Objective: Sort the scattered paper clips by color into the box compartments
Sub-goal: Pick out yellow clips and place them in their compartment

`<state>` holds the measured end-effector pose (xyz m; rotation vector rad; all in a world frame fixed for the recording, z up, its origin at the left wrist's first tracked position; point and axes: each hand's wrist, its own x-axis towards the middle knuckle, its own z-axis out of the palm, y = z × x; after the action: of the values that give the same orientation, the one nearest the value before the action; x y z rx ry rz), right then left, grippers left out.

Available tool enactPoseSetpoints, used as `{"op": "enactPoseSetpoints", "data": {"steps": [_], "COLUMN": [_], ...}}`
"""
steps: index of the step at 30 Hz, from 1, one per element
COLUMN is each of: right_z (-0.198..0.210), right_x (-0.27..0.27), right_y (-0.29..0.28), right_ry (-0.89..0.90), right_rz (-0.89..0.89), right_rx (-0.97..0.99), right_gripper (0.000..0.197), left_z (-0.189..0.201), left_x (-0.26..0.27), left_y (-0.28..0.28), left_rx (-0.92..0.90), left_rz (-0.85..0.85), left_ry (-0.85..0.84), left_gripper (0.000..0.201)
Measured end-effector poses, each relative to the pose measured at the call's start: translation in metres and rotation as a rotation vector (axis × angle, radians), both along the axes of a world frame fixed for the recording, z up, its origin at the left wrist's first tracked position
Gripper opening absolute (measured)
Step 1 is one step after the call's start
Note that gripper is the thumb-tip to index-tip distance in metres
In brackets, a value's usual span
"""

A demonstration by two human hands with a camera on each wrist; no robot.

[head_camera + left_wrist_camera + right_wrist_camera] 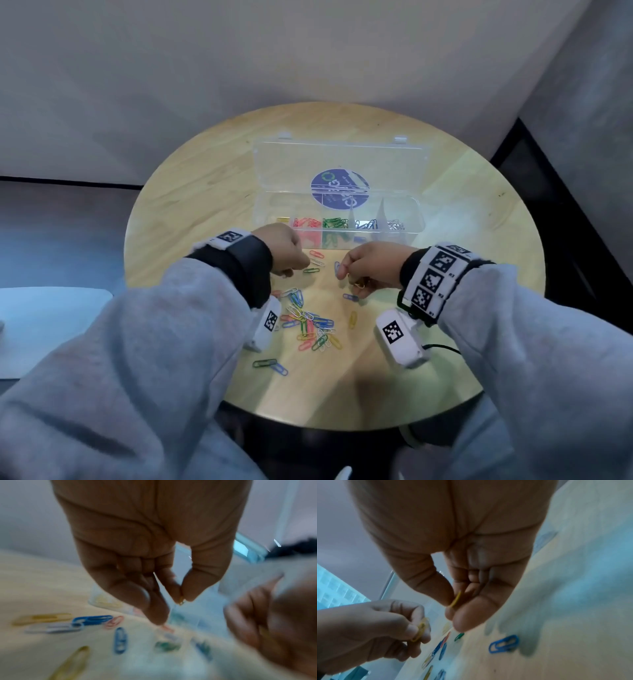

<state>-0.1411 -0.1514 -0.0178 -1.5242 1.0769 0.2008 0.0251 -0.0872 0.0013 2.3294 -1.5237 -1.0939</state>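
Note:
A clear compartment box (pixel 416 219) stands open on the round table, holding yellow (pixel 283 220), red (pixel 306 222), green (pixel 334 222), blue (pixel 366 224) and silver clips (pixel 396 224) in separate cells. In front of it, my left hand (pixel 298 269) pinches a yellow clip (pixel 181 601) between thumb and forefinger. Beside it, my right hand (pixel 346 274) pinches another yellow clip (pixel 456 599). Both hands hover just above loose clips: a green one (pixel 311 270), a red one (pixel 317 254), a blue one (pixel 350 297). A mixed pile of clips (pixel 310 325) lies nearer to me.
The box's lid (pixel 342 164) with a round blue sticker stands open behind the cells. A lone yellow clip (pixel 352 319) and a green and blue pair (pixel 270 366) lie apart from the pile. The wooden table (pixel 191 192) ends close to my sleeves; a wall rises behind.

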Motion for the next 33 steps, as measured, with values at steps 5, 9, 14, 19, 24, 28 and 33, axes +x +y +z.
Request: {"op": "enactPoseSetpoints", "data": {"steps": [5, 9, 14, 19, 24, 28, 33], "right_z": [-0.001, 0.003, -0.002, -0.007, -0.01, -0.011, -0.012], "right_x": [-0.007, -0.007, -0.005, -0.004, -0.004, -0.003, -0.007], "right_y": [0.01, 0.02, 0.029, 0.03, 0.03, 0.031, 0.031], "right_ry": [0.068, 0.301, 0.404, 0.42, 0.418, 0.425, 0.453], "right_rz": [0.18, 0.541, 0.578, 0.604, 0.73, 0.744, 0.733], "right_rx": [-0.027, -0.248, -0.389, -0.485, -0.528, -0.568, -0.555], "right_gripper": [0.024, 0.013, 0.015, 0.017, 0.017, 0.013, 0.021], "left_z": [0.015, 0.008, -0.005, -0.006, -0.006, -0.004, -0.004], "left_x": [0.017, 0.042, 0.054, 0.055, 0.055, 0.053, 0.055], "left_y": [0.015, 0.034, 0.057, 0.06, 0.06, 0.06, 0.058], "left_rx": [-0.043, -0.077, -0.111, -0.164, -0.237, -0.277, -0.275], "left_rz": [0.312, 0.586, 0.657, 0.726, 0.79, 0.794, 0.768], "left_ry": [0.463, 0.546, 0.598, 0.747, 0.878, 0.911, 0.869], "left_gripper": [0.025, 0.027, 0.029, 0.026, 0.028, 0.033, 0.028]}}
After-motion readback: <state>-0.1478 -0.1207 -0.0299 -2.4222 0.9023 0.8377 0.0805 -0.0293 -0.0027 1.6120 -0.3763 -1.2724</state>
